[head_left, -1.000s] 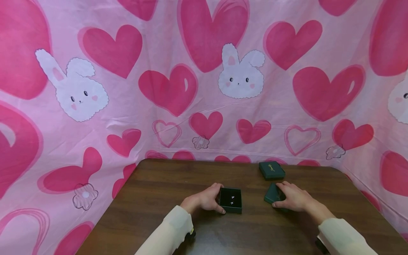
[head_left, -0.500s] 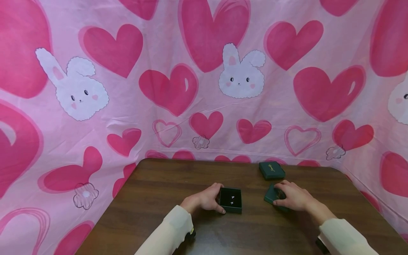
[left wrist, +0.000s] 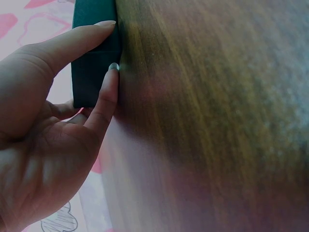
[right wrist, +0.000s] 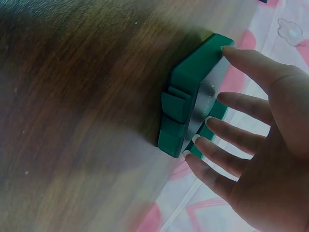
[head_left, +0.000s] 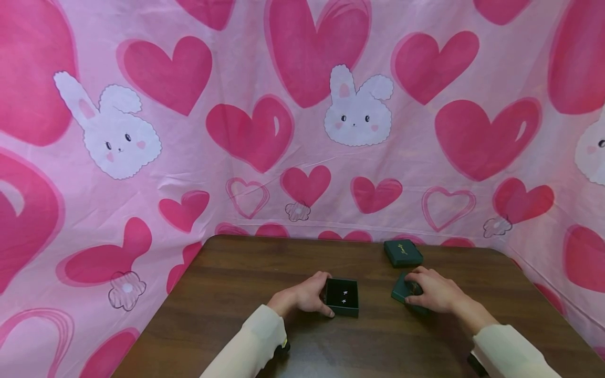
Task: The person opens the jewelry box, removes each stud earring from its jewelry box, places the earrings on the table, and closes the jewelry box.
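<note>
An open dark green jewelry box [head_left: 342,311] stands on the table. Two small silvery star-like earrings [head_left: 344,297] sit in its black lining. My left hand [head_left: 309,295] grips this box from the left side, thumb at the near corner. In the left wrist view, the fingers [left wrist: 110,84] lie against the box's wall. On the right, a second green box piece [head_left: 400,289] with a bow [right wrist: 175,104] on its side sits turned at an angle. My right hand [head_left: 435,293] holds it from above, thumb and fingertips at its edges. The hand partly hides its top.
Behind my right hand, a shut green box [head_left: 403,253] with gold script on its lid stands near the table's far edge. The brown wooden table [head_left: 227,283] ends at a pink cloth [head_left: 264,199] printed with hearts and rabbits.
My right hand has shifted very slightly left over the box piece, its index fingertip drawing in. The left hand and the open box have stayed in place.
</note>
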Available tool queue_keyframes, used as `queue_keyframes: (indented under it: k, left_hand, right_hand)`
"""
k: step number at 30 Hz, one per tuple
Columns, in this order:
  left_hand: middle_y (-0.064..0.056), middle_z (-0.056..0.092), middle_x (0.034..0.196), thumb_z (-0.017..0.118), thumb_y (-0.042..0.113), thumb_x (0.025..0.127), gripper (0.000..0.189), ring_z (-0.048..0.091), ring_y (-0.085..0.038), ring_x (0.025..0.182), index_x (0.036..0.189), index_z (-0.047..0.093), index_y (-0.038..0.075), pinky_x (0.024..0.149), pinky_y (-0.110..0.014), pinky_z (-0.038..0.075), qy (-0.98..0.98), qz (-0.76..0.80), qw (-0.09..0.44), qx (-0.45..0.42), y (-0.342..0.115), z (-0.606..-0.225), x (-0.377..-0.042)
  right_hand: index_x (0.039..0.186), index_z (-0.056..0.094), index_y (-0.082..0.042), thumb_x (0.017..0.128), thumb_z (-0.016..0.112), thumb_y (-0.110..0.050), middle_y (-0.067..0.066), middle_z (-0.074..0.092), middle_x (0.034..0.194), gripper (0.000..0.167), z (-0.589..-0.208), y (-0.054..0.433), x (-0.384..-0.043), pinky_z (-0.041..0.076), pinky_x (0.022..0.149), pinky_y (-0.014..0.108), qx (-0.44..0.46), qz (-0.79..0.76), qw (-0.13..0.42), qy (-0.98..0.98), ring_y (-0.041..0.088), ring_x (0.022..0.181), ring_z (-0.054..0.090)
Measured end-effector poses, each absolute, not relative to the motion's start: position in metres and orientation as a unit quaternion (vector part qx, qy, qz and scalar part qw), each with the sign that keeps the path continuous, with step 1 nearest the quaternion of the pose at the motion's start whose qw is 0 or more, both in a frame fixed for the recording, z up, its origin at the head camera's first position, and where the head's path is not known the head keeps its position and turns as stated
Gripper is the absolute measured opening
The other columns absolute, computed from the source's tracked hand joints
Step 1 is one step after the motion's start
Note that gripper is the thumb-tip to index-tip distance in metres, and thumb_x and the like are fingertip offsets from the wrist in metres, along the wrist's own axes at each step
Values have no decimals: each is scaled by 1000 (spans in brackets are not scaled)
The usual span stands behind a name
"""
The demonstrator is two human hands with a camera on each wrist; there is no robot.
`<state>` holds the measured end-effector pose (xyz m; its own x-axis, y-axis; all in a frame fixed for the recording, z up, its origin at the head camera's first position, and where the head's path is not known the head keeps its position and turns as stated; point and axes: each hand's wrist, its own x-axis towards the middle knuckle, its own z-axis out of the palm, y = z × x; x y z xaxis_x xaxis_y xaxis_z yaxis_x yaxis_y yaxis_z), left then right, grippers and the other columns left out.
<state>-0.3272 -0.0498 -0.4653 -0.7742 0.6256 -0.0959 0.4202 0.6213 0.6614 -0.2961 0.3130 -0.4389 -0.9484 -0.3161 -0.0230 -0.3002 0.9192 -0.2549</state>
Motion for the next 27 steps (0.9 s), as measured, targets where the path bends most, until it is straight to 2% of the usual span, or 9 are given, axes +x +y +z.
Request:
queue_keyframes:
  k: [15,27]
  left_hand:
    - [2,48,115,91,18,78,70,51,-13,102,131,47,12,96,-31,49,888,318,159,292,-49,-466,-327]
    - [2,48,117,91,20,78,73,51,-14,103,134,46,11,97,-32,48,891,312,157,292,-49,-467,-328]
  right_hand:
    - [121,69,-10,82,83,-40,18,61,129,52,-437,305,-294,52,81,67,-175,-123,1,977,38,112,59]
    - [128,67,-7,85,82,-37,16,61,129,55,-437,296,-294,54,82,63,-216,-137,-45,966,37,115,61]
